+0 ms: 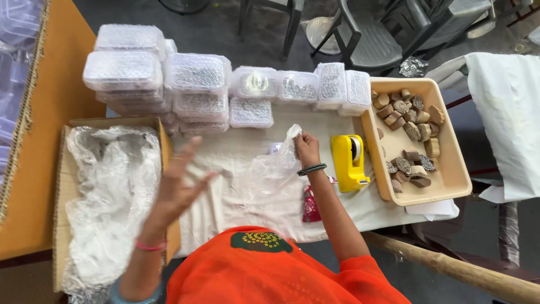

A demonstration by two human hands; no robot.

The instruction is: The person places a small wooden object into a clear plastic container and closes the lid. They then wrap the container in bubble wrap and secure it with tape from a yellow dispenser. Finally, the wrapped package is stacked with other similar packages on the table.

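While an orange sleeve [281, 276] fills the bottom of the view, two bare hands are held out over a white cloth [236, 197] spread on the table. The left hand [177, 183] is lifted in the air, with its fingers spread wide apart and nothing held in them. It is seen just beside a cardboard box [64, 186] that is stuffed with crinkly clear wrap. The right hand [306, 147] is pinched shut on the top of a thin clear plastic bag [270, 166], which hangs down over the middle of the cloth. A small red packet [310, 205] is seen lying near the right arm. A yellow tape holder [349, 163] is set just beside the right hand. Past it, a tan tray [450, 169] is filled with little carved wooden blocks. Farthest away, clear boxes [197, 84] are stacked in a row. The bag is held by one corner only, so it could be dropped or torn. The tape holder could be knocked by the right arm, because it is so close
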